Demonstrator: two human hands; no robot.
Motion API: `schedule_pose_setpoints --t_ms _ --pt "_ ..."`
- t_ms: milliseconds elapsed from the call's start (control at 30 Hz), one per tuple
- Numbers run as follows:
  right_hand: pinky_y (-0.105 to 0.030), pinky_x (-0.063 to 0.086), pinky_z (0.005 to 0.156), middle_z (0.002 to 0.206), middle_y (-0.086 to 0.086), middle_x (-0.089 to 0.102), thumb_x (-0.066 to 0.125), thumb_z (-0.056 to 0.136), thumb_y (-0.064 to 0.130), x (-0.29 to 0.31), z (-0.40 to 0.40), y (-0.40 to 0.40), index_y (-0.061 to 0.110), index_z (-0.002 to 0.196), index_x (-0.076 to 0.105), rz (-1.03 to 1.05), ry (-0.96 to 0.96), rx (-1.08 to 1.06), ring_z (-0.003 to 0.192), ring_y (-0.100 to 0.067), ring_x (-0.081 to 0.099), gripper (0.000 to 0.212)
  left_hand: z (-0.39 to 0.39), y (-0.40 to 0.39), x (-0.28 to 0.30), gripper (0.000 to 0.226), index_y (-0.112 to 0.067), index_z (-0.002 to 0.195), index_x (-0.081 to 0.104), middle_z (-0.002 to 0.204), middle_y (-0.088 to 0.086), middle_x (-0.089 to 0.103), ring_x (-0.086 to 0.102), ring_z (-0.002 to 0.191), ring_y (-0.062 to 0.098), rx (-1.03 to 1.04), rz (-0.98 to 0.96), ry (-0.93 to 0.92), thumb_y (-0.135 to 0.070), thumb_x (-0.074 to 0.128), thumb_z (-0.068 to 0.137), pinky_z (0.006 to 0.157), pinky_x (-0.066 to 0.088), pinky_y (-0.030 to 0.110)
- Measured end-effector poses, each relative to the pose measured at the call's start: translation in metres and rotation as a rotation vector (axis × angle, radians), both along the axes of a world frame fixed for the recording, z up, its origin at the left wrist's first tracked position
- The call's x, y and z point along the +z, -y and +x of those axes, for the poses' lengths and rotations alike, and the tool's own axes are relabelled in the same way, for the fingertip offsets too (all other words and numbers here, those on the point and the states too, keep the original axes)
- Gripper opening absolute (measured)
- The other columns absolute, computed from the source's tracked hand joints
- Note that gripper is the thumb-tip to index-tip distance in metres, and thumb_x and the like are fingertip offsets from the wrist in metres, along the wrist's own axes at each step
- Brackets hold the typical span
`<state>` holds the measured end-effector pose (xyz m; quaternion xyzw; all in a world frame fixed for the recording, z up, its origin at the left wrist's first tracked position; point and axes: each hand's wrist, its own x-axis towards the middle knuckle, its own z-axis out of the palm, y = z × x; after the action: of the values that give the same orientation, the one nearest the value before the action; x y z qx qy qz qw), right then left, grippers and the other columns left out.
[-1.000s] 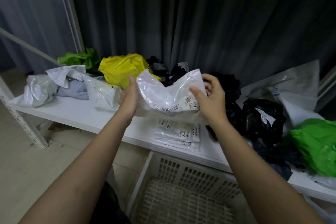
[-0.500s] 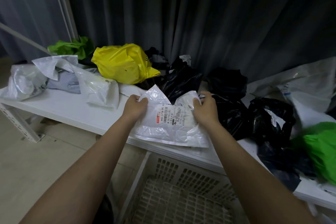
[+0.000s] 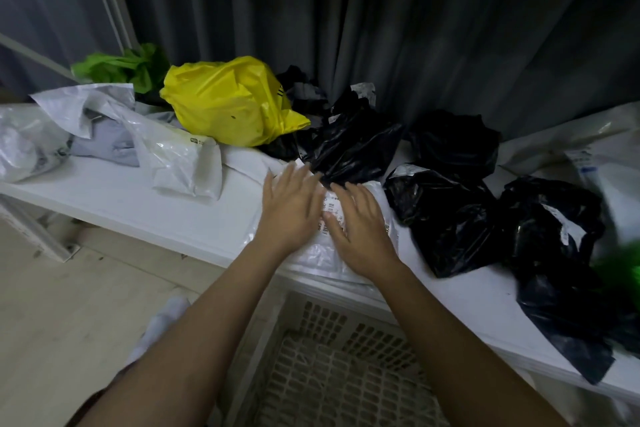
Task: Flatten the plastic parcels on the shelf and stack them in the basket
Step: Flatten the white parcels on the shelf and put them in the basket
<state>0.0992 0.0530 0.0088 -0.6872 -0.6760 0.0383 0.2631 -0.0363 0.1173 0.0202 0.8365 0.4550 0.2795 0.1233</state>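
A white plastic parcel (image 3: pixel 320 255) with a printed label lies flat at the front edge of the white shelf (image 3: pixel 145 208). My left hand (image 3: pixel 291 208) and my right hand (image 3: pixel 360 222) press down on it side by side, palms flat, fingers spread, holding nothing. A white slotted basket (image 3: pixel 332 357) stands on the floor just below the shelf edge, under my forearms; no parcel shows inside it.
Crumpled parcels crowd the shelf: a yellow one (image 3: pixel 225 100), a green one (image 3: pixel 128 68), white ones (image 3: pixel 173 156) at left, several black ones (image 3: pixel 450 218) at right, another green one (image 3: pixel 623 274) at the right edge. A dark curtain hangs behind. Pale floor lies at left.
The white parcel went from held up in both hands to lying on the shelf. My hands let go of its corners and now press flat on top of it.
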Motion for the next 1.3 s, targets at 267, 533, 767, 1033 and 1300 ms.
schedule_pose_setpoints --t_ms 267,533,767,1033,1300 --pt "-0.028 -0.002 0.116 0.15 0.001 0.039 0.031 0.087 0.049 0.001 0.006 -0.002 0.018 0.147 0.035 0.057 0.072 0.035 0.143 -0.014 0.024 0.067 0.002 0.001 -0.013 0.078 -0.02 0.142 0.04 0.15 -0.003 0.037 0.018 0.145 0.017 -0.05 -0.005 -0.11 -0.054 -0.002 0.086 0.116 0.0 0.042" --pt "-0.031 -0.015 0.117 0.161 0.006 0.003 0.012 0.088 0.063 -0.037 0.009 0.003 0.023 0.154 0.009 -0.137 0.129 0.027 0.146 -0.005 -0.01 0.077 -0.007 0.006 -0.048 0.085 -0.023 0.153 0.012 0.161 0.002 0.005 -0.003 0.148 0.017 -0.031 -0.135 -0.238 -0.061 -0.007 0.079 0.117 -0.004 0.041" --pt "-0.039 -0.015 0.117 0.161 0.006 -0.007 -0.007 0.082 0.058 -0.032 0.0 -0.003 0.036 0.152 0.002 -0.191 0.107 -0.106 0.146 -0.015 -0.017 0.074 0.0 0.004 -0.046 0.077 -0.03 0.153 0.006 0.161 0.003 -0.005 -0.01 0.147 0.022 -0.003 -0.074 -0.287 -0.055 -0.011 0.081 0.117 -0.007 0.044" --pt "-0.048 -0.015 0.116 0.161 0.006 -0.011 0.01 0.1 0.052 -0.03 -0.004 -0.01 0.04 0.151 -0.001 -0.339 0.14 -0.191 0.146 -0.023 -0.018 0.054 0.005 0.0 -0.044 0.061 -0.033 0.152 0.001 0.161 0.003 -0.008 -0.012 0.147 0.023 0.008 -0.08 -0.426 -0.049 -0.004 0.093 0.116 -0.007 0.048" --pt "-0.05 -0.017 0.115 0.16 0.005 -0.016 0.013 0.1 0.051 -0.031 -0.007 -0.011 0.039 0.151 -0.003 -0.378 0.141 -0.209 0.145 -0.026 -0.023 0.055 0.004 0.001 -0.048 0.065 -0.035 0.152 0.002 0.161 0.0 -0.008 -0.012 0.147 0.021 0.007 -0.148 -0.399 -0.048 -0.001 0.088 0.116 -0.006 0.048"
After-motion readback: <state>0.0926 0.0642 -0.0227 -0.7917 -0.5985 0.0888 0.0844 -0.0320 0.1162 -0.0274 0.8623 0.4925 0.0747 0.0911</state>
